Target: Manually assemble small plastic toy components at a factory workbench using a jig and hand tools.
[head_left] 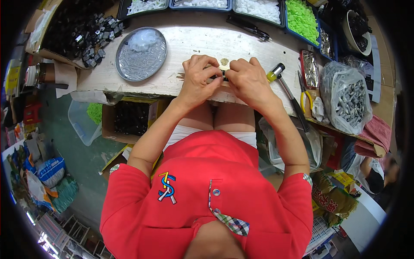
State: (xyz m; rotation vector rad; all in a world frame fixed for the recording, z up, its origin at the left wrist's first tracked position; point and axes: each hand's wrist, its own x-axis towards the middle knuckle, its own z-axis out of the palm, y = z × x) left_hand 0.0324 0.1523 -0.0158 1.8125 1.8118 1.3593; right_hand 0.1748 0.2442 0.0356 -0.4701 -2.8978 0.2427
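Close to the table's front edge, my left hand (199,78) pinches one end of a small dark piece (224,74). At its other end the bent fingers of my right hand (251,83) are closed on it. Fingers cover most of the piece, so its kind cannot be made out. Just right of my right hand lies a hammer (294,99) with a metal and yellow head and a black handle that reaches past the table edge. Pliers with yellow grips (307,100) rest beyond it.
At the left are a round metal tray (123,64) with clear small parts and a cardboard box (51,55) of black parts. Trays of white pieces (258,11) and green pieces (302,21) line the back. A plastic bag (348,99) of metallic parts sits right, a black tool (248,28) behind.
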